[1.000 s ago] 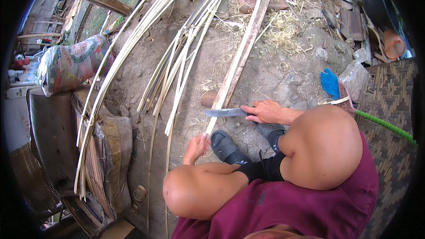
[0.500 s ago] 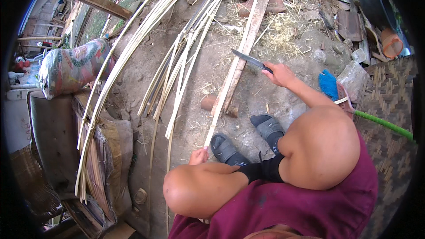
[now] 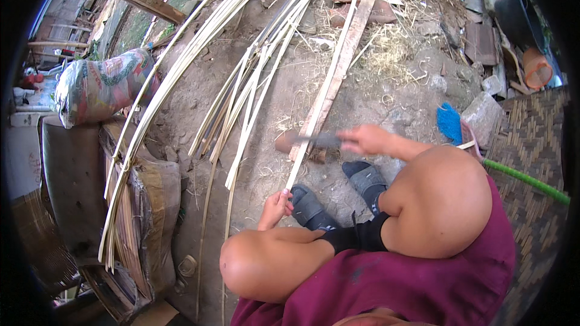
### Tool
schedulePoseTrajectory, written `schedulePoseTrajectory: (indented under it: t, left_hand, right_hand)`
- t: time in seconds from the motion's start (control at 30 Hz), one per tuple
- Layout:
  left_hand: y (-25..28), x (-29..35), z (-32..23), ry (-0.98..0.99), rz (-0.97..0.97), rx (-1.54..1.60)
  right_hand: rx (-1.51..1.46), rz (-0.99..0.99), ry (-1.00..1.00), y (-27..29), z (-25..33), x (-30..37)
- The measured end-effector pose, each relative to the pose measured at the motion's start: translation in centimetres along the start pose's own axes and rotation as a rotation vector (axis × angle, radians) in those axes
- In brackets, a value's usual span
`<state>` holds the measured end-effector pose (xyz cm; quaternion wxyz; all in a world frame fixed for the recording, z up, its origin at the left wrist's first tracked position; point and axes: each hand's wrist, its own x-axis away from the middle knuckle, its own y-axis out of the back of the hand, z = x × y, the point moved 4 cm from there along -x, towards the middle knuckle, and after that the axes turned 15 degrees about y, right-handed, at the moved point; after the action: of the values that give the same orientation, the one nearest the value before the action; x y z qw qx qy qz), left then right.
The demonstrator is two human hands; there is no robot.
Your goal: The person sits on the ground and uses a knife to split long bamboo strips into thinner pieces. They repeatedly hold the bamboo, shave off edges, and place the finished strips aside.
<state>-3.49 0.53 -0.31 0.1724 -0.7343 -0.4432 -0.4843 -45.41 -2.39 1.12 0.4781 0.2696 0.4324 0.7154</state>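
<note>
My left hand [image 3: 277,208] is closed on the near end of a long pale bamboo strip [image 3: 331,81], just left of my sandalled feet. That strip runs away from me along a wooden board [image 3: 345,60], whose near end rests on a short brown round piece [image 3: 284,143]. In my right hand [image 3: 367,140] is a knife [image 3: 323,140], its dark blade smeared by motion. The blade lies across the strip near the board's lower end; whether it touches the strip I cannot tell.
Loose bamboo strips [image 3: 257,78] lie left of the board, and another bundle [image 3: 175,66] leans over a worn padded piece [image 3: 157,205]. A stuffed sack [image 3: 106,87] is at far left. Shavings [image 3: 396,54] litter the ground. At right are a blue brush [image 3: 449,123] and woven mat [image 3: 528,139].
My right hand has brought the knife nearer to me along the strip, from mid-board to the lower end. My left hand has shifted slightly forward and right, still holding the strip.
</note>
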Motion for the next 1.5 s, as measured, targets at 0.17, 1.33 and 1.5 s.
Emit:
schedulePoseTrajectory:
  t: [0.17,1.33,1.5]
  left_hand:
    - [4.2,1.6,9.2,0.062,-0.051,-0.028]
    - [-1.1,-2.2,-6.0,-0.402,-0.375,-0.6]
    - [-0.6,-3.4,-5.9,-0.407,-0.267,-0.548]
  right_hand:
    - [-0.068,-0.09,-0.31,0.6,-6.2,0.3]
    - [-0.105,-0.113,-0.234,-1.6,2.2,0.7]
    - [-0.014,-0.157,0.043,-3.0,3.0,0.5]
